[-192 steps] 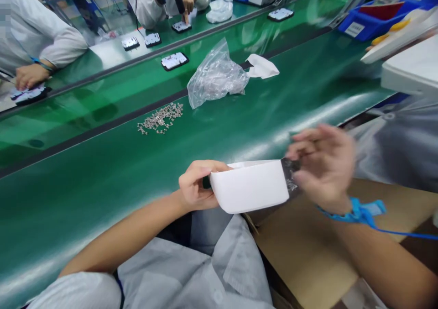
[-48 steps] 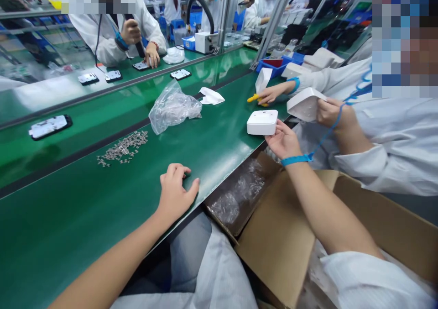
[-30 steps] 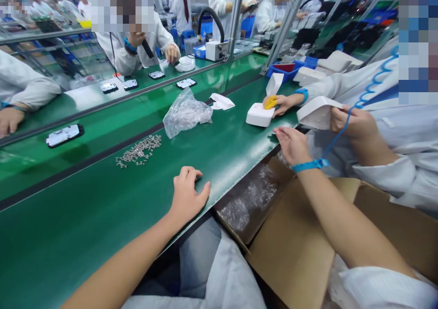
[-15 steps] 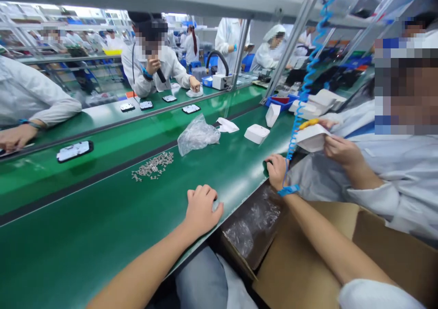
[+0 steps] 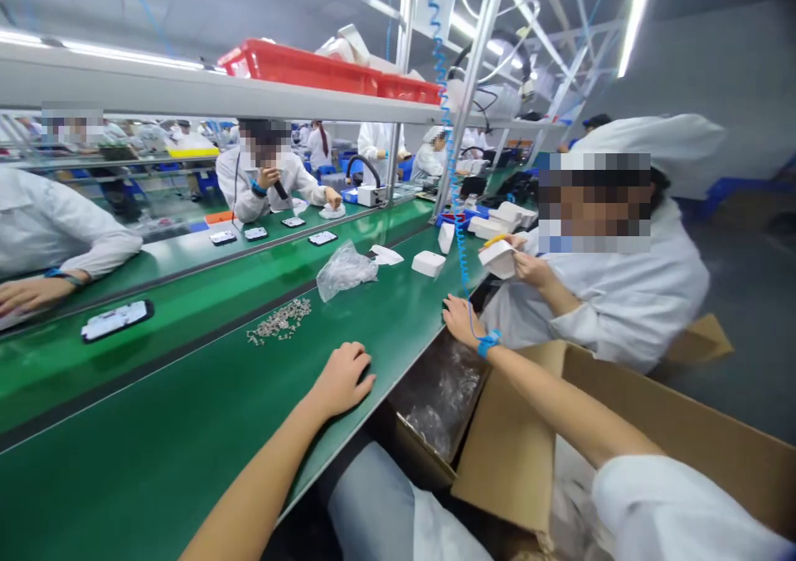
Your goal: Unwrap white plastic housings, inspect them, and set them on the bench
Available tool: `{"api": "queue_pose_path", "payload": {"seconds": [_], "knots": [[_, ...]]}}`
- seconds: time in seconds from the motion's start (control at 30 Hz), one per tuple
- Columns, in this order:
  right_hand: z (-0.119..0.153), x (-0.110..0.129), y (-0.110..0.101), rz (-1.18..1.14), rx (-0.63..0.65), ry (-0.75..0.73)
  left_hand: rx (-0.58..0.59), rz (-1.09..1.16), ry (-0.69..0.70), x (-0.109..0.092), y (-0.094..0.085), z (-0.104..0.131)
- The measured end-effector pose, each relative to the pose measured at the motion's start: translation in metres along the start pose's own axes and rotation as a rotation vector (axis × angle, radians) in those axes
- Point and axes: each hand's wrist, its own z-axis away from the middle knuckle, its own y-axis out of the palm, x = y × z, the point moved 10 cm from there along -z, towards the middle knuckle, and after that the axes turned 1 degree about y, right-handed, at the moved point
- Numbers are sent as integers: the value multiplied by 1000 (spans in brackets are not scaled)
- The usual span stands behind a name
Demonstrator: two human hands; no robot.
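Observation:
My left hand rests palm down on the green bench top, its fingers loosely bent and the thumb apart. Nothing shows in it, though the palm is hidden. At the bench's front edge lies my right hand, fingers slightly spread and nothing visible in them. A blue wrist strap with a coiled cord is on that wrist. Beyond my left hand is a pile of small metal parts. Farther back sit a crumpled clear plastic bag and a white plastic housing.
Below the edge stands an open cardboard box beside another holding plastic film. A co-worker at right holds a white housing. Flat dark-framed units lie along the belt. Red bins stand on the overhead shelf.
The view has tilted up and turned right, bringing the shelf bins and the co-worker at right into fuller view. Both my hands remain at about the same places on the bench.

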Motion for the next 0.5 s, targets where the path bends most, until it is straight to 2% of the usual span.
{"api": "queue_pose_path", "payload": {"seconds": [0.13,0.23,0.3,0.37,0.4,0.47,0.5], "knots": [[72,37,10,-35,284,-28,-121,-108,48,30,-23,55],[143,92,33,-121,561,-117,-228,-178,54,57,-43,101],[186,134,51,-160,708,-194,-273,-234,18,77,-54,122],[226,167,75,-43,908,-334,-308,-277,-42,94,-64,134],[243,176,86,29,1015,-390,-322,-292,-73,101,-67,136],[263,180,101,140,1166,-439,-336,-321,-117,107,-68,136],[263,176,103,170,1186,-425,-333,-337,-126,108,-67,135]]}}
